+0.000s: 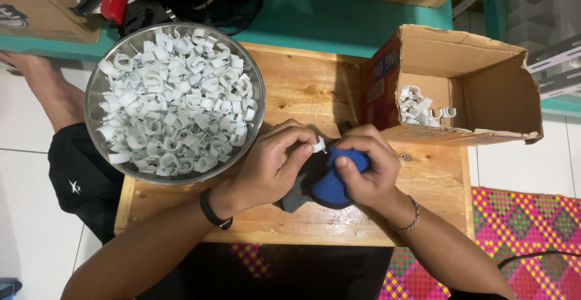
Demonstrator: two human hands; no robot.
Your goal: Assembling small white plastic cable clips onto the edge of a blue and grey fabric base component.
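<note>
Between both hands, over the wooden table (302, 88), a small white clip (319, 145) is pinched by the left hand (272, 167), while the right hand (369, 167) clutches a blue pad (330, 185). Left of the pinch sits a steel bowl (97, 82) (heaped with clips); to its right, an open cardboard box (484, 88).

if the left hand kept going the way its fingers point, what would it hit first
The left hand points right and a little up, pinching a small white plastic clip. Almost at once it would meet the right hand holding a blue fabric pad; the open cardboard box lies beyond.
</note>
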